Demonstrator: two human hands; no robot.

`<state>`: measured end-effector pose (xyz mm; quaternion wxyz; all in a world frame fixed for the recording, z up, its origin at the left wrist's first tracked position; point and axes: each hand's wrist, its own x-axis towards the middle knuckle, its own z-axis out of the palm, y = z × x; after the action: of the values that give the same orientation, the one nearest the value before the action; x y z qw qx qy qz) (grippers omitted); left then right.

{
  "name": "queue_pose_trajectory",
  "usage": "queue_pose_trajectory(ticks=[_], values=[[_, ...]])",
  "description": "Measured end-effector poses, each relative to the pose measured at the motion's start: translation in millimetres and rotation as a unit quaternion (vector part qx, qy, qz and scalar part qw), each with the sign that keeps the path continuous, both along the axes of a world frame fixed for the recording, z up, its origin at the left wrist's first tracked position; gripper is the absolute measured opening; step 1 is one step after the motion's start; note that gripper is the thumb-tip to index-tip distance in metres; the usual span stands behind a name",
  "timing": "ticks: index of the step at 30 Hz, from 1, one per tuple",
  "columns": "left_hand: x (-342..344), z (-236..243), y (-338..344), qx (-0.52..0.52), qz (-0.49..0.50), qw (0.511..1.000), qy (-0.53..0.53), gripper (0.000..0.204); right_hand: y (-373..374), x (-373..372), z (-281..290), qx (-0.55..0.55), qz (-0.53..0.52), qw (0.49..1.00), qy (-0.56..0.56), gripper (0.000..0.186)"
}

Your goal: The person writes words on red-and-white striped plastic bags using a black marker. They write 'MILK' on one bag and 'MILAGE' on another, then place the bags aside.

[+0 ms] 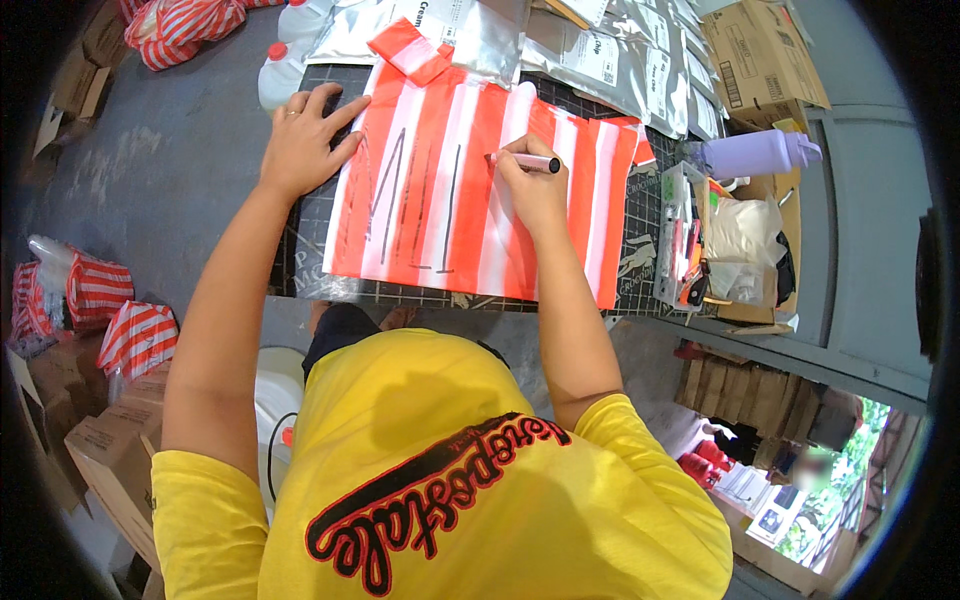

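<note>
A red-and-white striped plastic bag point(598, 230) lies flattened on a dark gridded mat point(300, 240). Large black strokes in marker run across its left half. My left hand point(308, 145) rests at the bag's upper left edge, fingers spread, holding nothing. In my right hand point(537, 195) is a marker pen point(537, 162), gripped between thumb and fingers over the middle of the bag. Its tip points left, close to the surface, just right of a long black stroke; whether it touches cannot be seen clearly. A strip of the bag's top point(412, 55) sticks up at the upper left.
Silver pouches point(590, 60) line the table's far side. At right stand a clear bin of tools point(683, 240), a lilac bottle point(755, 153) lying sideways and a cardboard box point(755, 60). Clear jugs point(282, 75) are beyond my left hand. Striped bundles point(140, 338) and cartons point(115, 440) sit lower left.
</note>
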<state>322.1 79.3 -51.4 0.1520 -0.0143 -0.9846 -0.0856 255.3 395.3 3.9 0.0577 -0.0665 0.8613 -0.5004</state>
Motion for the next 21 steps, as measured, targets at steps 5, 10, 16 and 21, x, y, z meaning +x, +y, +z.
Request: queue_pose_trajectory(ticks=[5,10,16,21], values=[[0.2,4.2,1.6,0.011,0.000,1.000,-0.021,0.054,-0.1,0.7,-2.3,-0.003,0.022,1.000,0.013,0.017],[-0.1,1.8,0.4,-0.003,0.004,1.000,-0.017,0.052,4.6,19.7,3.4,0.002,0.044,0.999,0.003,0.016],[-0.9,-1.7,-0.1,-0.005,0.005,1.000,-0.003,0.052,19.2,50.8,0.5,-0.009,0.064,0.997,-0.028,0.016],[-2.0,-2.5,-1.3,-0.007,0.006,1.000,-0.011,0.051,30.5,81.5,-0.9,-0.035,0.061,0.996,-0.050,0.016]])
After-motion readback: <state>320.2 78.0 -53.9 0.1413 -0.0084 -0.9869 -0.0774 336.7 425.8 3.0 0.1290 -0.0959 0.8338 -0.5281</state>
